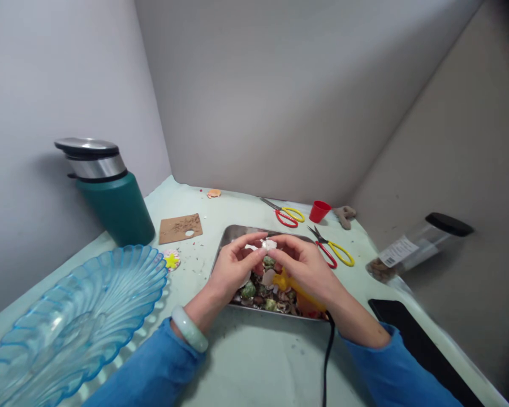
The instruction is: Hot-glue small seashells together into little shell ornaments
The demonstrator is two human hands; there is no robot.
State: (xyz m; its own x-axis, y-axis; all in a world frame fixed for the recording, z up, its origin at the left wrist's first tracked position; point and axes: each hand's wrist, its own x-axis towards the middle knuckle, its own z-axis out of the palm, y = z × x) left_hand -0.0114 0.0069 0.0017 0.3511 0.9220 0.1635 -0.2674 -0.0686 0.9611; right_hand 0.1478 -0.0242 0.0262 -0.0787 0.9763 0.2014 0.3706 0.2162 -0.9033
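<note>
Above a metal tray (223,240), the fingertips of both my hands meet at a small white piece (269,245), perhaps a shell; its exact kind is unclear. My left hand (233,264), with a pale green bangle (189,329) at the wrist, pinches it from the left. From the other side, my right hand (309,265) grips it between thumb and fingers. A yellow glue gun (283,280) lies in the tray, partly hidden beneath my right hand, and its black cord (327,362) runs toward me. Shells and green stones (249,290) fill the tray around it.
A clear blue scalloped dish (80,322) and a green bottle (114,206) stand on the left, near a brown card (180,228). Two pairs of scissors (286,213), (331,247), a red cup (319,211) and a clear jar (415,249) are at right.
</note>
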